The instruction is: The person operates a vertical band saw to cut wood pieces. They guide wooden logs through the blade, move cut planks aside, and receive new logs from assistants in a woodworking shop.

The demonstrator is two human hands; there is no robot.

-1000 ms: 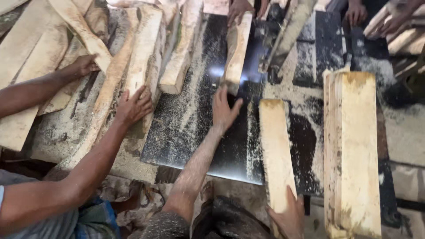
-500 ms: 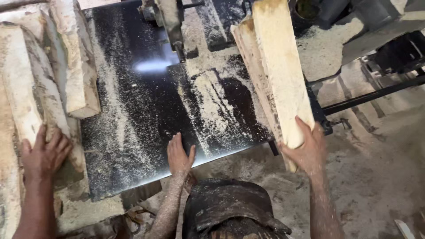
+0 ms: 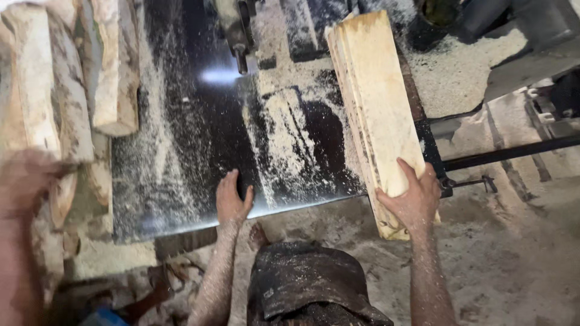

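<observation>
Your right hand (image 3: 412,196) has its grip clamped on the near end of the pale plank stack (image 3: 374,115), fingers curled over the top face, thumb on the inner edge. Your left hand (image 3: 231,199) grips nothing: fingers apart, palm flat on the near edge of the dark table (image 3: 181,157).

The plank stack looks like several thin sawn boards held together as one, edges visible on its left side. Its near end overhangs the table's front-right corner, past the edge, above the sawdust-covered floor (image 3: 513,253). Its far end reaches up the table's right side and lies at a slight angle to it. Can't tell if it rests fully on the table or is partly lifted.

Progress, as a judgement: these boards are already cut, and you have them gathered at the table's right edge. Not yet off the table. Still left: carrying them clear.

Further in, the table is streaked with sawdust, with a bright glare patch mid-surface. The saw blade guide (image 3: 237,30) stands at the far middle, well apart from both hands.

Left side: rough bark-edged slabs (image 3: 72,78) lie along the table, seemingly uncut. A blurred co-worker's hand (image 3: 27,181) sits at the near left, against those slabs; its grip can't be made out.
</observation>
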